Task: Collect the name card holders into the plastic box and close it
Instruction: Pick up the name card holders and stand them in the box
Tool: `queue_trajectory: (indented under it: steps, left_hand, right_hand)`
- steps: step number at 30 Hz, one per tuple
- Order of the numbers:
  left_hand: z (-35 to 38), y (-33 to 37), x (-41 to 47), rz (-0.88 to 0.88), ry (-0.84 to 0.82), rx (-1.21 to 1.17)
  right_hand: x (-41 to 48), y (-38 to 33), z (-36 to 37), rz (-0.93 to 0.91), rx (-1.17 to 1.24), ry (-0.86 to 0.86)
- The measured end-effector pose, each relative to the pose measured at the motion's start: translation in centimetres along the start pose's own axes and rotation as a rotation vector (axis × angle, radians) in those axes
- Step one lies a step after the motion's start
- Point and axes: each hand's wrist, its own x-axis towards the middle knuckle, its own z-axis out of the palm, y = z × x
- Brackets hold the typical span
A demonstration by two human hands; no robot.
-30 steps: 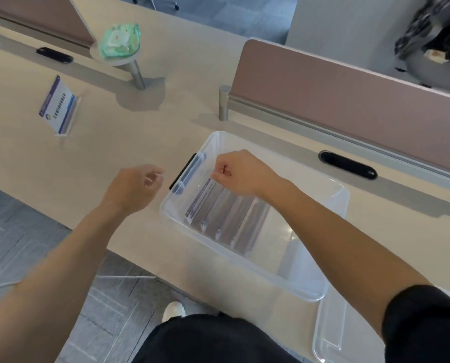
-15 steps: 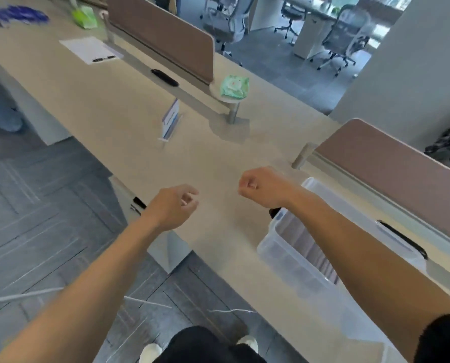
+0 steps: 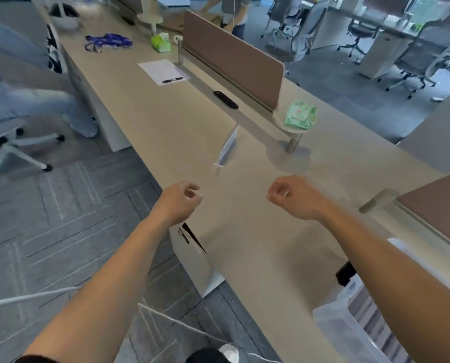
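Observation:
A clear name card holder point(image 3: 228, 148) with a blue and white card stands upright on the long beige desk point(image 3: 166, 132), beyond both hands. My left hand point(image 3: 179, 201) hovers over the desk's near edge with fingers loosely curled, holding nothing. My right hand point(image 3: 292, 196) is curled into a loose fist over the desk, also without anything in it. The clear plastic box point(image 3: 349, 318) with a black latch sits at the lower right, partly hidden by my right forearm; several name card holders lie inside it.
A brown divider panel point(image 3: 234, 61) runs along the desk's far side. A green tissue pack point(image 3: 300, 113) rests on a small round stand. Farther off lie a sheet of paper with a pen point(image 3: 163, 72), a green box and blue lanyards. A person sits at the left.
My right hand has left the box and both hands have moved left along the desk towards the standing name card holder. The view has swung left, so the box is now at the lower right.

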Motion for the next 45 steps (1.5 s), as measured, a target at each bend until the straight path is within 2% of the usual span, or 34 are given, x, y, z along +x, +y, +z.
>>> queue_trajectory:
  steps: [6, 10, 14, 19, 25, 28, 34, 40, 45]
  left_hand:
    - [0.7, -0.1, 5.5, -0.084, 0.096, -0.050]
    - [2.3, -0.9, 11.0, -0.130, 0.175, -0.149]
    - [4.8, -1.4, 17.4, -0.181, 0.226, -0.231]
    - [9.0, -1.6, 24.8, -0.223, 0.192, -0.396]
    - [12.2, -3.3, 31.0, -0.222, 0.179, -0.329]
    - [13.1, -3.3, 32.9, -0.195, 0.185, -0.326]
    - [14.6, -3.4, 35.7, -0.048, 0.222, -0.343]
    - [13.9, -2.8, 35.4, -0.025, 0.165, -0.458]
    - [11.7, -0.8, 32.8, 0.032, 0.169, -0.450]
  right_hand:
    - [8.7, 2.6, 1.4, 0.023, 0.240, 0.110]
    - [16.1, 2.3, 2.3, 0.080, 0.297, 0.168]
    - [24.5, 2.2, 3.1, 0.133, 0.274, 0.167]
    - [34.9, 2.8, 4.5, 0.238, 0.110, 0.061]
    - [43.6, 3.5, 6.4, 0.331, 0.068, 0.013]
    - [46.9, 4.7, 7.5, 0.360, 0.144, 0.031]
    - [50.1, 7.2, 9.7, 0.403, 0.327, 0.045]
    - [49.8, 7.3, 10.2, 0.402, 0.563, 0.184]
    - [46.9, 6.1, 7.5, 0.330, 0.681, 0.300]
